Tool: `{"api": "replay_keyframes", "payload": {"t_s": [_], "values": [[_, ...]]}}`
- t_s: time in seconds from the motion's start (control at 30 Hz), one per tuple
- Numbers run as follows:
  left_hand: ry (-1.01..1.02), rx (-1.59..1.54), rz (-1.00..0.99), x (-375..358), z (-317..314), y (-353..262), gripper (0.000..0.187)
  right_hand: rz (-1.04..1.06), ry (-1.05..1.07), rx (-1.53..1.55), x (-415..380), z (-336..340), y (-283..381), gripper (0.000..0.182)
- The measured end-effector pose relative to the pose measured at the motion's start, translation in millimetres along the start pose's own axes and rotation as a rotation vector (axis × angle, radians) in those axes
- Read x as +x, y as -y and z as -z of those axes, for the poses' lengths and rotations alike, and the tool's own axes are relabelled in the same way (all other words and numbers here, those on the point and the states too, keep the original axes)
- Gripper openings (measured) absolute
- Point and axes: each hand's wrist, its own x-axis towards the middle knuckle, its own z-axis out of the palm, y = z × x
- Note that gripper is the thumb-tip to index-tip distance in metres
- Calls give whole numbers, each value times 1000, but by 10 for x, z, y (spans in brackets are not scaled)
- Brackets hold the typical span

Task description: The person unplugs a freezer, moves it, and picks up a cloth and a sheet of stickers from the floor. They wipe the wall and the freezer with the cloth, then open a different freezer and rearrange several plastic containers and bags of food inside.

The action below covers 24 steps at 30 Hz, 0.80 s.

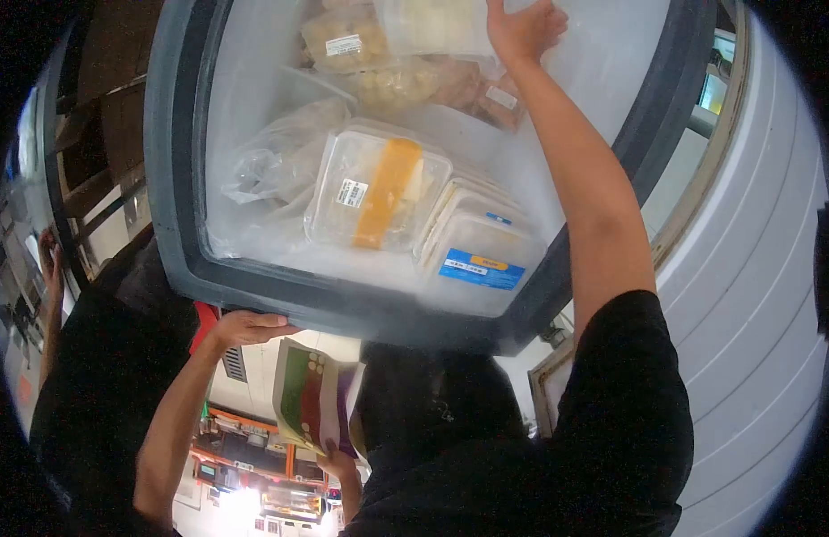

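Note:
My right hand (527, 34) reaches over the top of an open freezer (361, 309), its thumb apart from its partly curled fingers and nothing visible in its grasp. Beside it lie a clear bag of pale food (432, 25) and reddish packs (482, 91). My left hand (244, 328) is closed on the freezer's near dark rim. Lower inside the freezer sit a clear tub with an orange band (383, 192) and a row of clear tubs with a blue label (482, 268).
A person in black (110, 367) is at the left. Below the freezer, another hand (338, 467) holds a colourful packet (311, 394); whose it is remains unclear. Lit shop shelves (285, 492) show at the bottom, and a white panelled surface (746, 268) at the right.

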Motion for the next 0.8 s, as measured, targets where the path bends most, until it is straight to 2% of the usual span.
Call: {"api": "replay_keyframes", "payload": {"t_s": [0.1,0.17,0.2,0.23,0.27,0.3,0.33,0.37,0.4,0.43,0.47,0.53,0.57,0.6,0.63,0.7,0.73,0.77,0.8], "values": [[-35,66,1,6,-85,-7,39,546,-333,-158,-358,64,312,83],[-75,104,-5,65,-180,-98,39,532,570,113,-685,15,554,73],[-18,-91,222,-72,-192,-705,42,391,783,3,-875,-78,604,73],[42,-285,449,-165,-182,-1086,54,241,993,-110,-1068,-185,583,73],[40,-291,446,-101,-195,-773,54,338,1049,-163,-1205,-254,528,71],[43,-116,219,34,-228,-184,54,438,1103,-214,-1315,-322,492,68],[41,64,-5,121,-231,104,54,445,1101,-209,-1448,-367,466,68],[33,65,-3,93,-217,-28,54,569,928,-249,-1589,-386,427,66],[34,-104,60,27,-228,-161,52,688,752,-285,-1658,-405,396,64],[36,-276,124,-27,-250,-274,51,696,758,-281,-1651,-392,392,64],[31,-277,130,-12,-264,-104,51,768,720,-196,-1633,-341,396,62],[90,-323,49,32,-307,165,49,843,684,-110,-1609,-213,546,60],[85,-326,49,35,-334,139,49,713,857,-109,-1616,-78,730,58],[77,-476,134,18,-371,90,48,577,1026,-106,-1620,-33,822,56],[67,-623,222,-27,-383,30,47,580,1034,-100,-1626,-68,805,56],[41,-553,233,-172,-335,-463,49,399,1081,4,-1635,-95,747,58],[25,-491,232,-203,-337,-653,50,403,1086,5,-1639,-113,733,58],[20,-493,230,-132,-353,-481,50,406,1076,1,-1648,-141,714,62],[37,-277,162,-48,-335,-313,50,406,1077,3,-1633,-169,679,64]]}}
